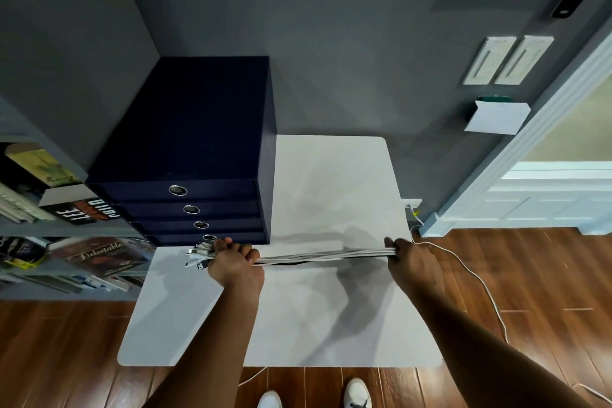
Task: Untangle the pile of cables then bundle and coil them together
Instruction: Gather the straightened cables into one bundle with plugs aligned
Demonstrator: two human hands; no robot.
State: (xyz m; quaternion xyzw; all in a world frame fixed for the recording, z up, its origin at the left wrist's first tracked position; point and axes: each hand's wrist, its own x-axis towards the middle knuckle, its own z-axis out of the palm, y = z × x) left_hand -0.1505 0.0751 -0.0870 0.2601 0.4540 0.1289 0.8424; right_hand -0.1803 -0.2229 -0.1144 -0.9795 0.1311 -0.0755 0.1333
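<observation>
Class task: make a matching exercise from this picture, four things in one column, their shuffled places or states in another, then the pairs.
1 left hand
2 right hand
3 drawer box
4 table

a navy, at the table's far left
b white, beneath the cables
c grips the cables' plug end
d grips the cables' other end

Pairs: 1-c, 2-d, 3-a, 4-b
</observation>
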